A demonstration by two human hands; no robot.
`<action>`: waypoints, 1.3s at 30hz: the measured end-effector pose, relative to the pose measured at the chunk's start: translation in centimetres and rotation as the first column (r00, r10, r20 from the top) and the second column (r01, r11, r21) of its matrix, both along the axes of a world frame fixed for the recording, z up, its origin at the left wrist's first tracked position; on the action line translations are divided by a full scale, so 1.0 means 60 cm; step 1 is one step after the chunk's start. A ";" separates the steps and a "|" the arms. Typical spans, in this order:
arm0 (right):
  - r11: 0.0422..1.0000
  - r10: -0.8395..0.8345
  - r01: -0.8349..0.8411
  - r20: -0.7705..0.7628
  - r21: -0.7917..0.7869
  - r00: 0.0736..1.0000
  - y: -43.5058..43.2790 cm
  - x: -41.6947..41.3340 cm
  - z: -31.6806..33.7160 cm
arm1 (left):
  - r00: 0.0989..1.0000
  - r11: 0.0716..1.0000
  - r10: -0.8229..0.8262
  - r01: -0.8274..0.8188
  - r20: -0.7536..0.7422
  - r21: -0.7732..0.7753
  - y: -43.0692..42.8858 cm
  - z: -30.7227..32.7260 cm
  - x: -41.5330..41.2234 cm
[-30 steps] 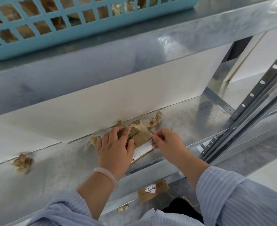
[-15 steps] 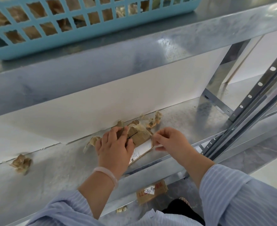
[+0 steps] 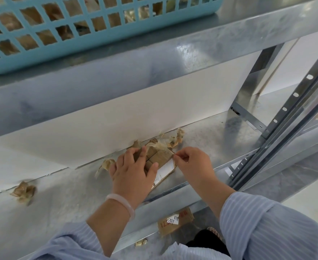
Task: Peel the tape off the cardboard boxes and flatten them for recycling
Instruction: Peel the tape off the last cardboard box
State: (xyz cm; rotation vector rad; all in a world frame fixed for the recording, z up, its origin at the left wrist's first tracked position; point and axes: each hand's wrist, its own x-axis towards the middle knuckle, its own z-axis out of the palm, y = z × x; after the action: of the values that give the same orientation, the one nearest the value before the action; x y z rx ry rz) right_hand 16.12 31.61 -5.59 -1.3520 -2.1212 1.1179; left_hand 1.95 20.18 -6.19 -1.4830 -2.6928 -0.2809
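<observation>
Left hand flat on box, grip released; right hand grip pinches tape end. Yanking could tear the tape or slide the box.

A storeroom or warehouse-like sorting area is suggested by the bare galvanised steel shelf, the grey perforated metal upright, the light blue plastic lattice basket filled with brown scraps, and the crumpled brown tape scraps scattered on the shelf.
</observation>
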 end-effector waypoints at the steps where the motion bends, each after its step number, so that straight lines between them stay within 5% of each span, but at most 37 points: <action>1: 1.000 0.019 -0.019 0.009 0.006 1.000 0.003 -0.001 -0.002 | 1.000 1.000 -0.004 0.004 -0.007 0.003 0.000 -0.001 -0.002; 8: 0.985 0.164 -0.169 0.117 0.029 0.979 0.014 -0.011 -0.010 | 1.000 1.000 -0.003 0.003 -0.020 0.001 0.002 -0.008 -0.003; 14: 0.929 0.214 -0.200 0.010 -0.312 0.977 0.026 0.001 0.006 | 0.998 0.999 -0.032 0.032 -0.062 0.001 0.000 -0.009 -0.005; 22: 0.547 -0.177 -0.242 -0.393 -0.801 0.902 0.024 0.005 0.003 | 0.996 0.999 -0.030 0.033 -0.079 0.030 0.001 -0.012 -0.008; 26: 0.643 -0.274 -0.078 -0.323 -0.762 0.906 0.013 0.004 -0.005 | 0.996 0.999 -0.036 0.039 -0.081 0.030 0.004 -0.015 -0.011; 32: 0.865 -0.095 0.007 -0.149 -0.501 0.984 0.002 -0.007 -0.010 | 0.995 0.999 -0.032 0.035 -0.090 0.030 0.003 -0.016 -0.012; 39: 0.788 -0.114 -0.064 -0.248 -0.613 0.962 -0.003 0.000 -0.003 | 0.994 0.998 -0.036 0.040 -0.103 0.044 0.004 -0.019 -0.013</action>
State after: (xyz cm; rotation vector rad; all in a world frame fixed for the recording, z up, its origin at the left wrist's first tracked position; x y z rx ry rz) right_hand 16.09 31.46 -5.76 -1.3606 -1.5794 1.9797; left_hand 1.14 20.44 -7.32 -1.4946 -2.5639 -0.2599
